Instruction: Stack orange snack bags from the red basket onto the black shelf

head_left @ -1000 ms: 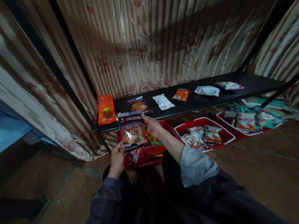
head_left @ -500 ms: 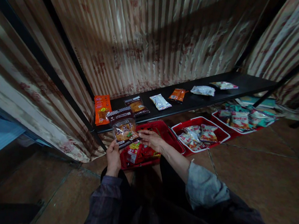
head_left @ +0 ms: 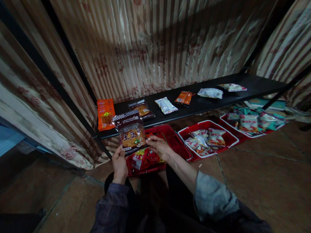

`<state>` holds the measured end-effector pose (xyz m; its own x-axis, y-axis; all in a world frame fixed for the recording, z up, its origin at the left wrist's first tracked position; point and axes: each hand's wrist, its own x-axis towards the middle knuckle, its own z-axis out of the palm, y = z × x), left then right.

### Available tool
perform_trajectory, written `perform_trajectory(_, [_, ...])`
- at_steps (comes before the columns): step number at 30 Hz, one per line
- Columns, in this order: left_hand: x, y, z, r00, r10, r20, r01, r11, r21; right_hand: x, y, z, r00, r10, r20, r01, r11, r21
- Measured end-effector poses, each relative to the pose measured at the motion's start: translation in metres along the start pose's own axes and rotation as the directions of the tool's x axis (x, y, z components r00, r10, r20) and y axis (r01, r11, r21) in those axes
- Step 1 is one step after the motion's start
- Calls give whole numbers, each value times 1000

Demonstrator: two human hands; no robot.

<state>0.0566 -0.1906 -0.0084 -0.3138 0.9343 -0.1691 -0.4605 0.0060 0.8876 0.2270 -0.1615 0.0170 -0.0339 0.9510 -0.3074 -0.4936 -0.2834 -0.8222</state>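
Observation:
Between my two hands I hold up a brown bag of potato chips (head_left: 130,131) with a checkered top edge and a clear window, its front turned toward me. My left hand (head_left: 119,163) pinches its lower left corner. On the lower right side, the fingers of my right hand (head_left: 159,146) are closed on the edge. Behind the bag, a similar brown packet (head_left: 143,110) lies on the black shelf (head_left: 153,121), with an orange packet (head_left: 106,113) to its left. Below the held bag, a red basket (head_left: 180,143) contains red snack packets (head_left: 144,159), partly hidden by my hands.
Farther right on the shelf lie a white packet (head_left: 166,105), a small orange packet (head_left: 184,98) and two pale packets. Two more red baskets with white rims (head_left: 220,150) hold snack bags on the tiled floor. Black frame posts (head_left: 69,59) and striped curtains surround the shelf.
The held bag has shifted slightly right and turned a little more upright and square to me. Both hands keep their hold on it.

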Motion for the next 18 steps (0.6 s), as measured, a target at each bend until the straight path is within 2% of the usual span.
perform_trajectory(7, [-2,1,6,999,-31,-23,29,996,-80,0,8,3,999,-13,33,7,984,178])
perform_trajectory(14, [1,4,4,999,-48,-20,47,998,-45,1,12,4,1000,-12,20,9,985,173])
perform_trajectory(18, [4,3,2,997,-41,-58,42,999,18,4,14,2,1000,-20,-6,20,985,173])
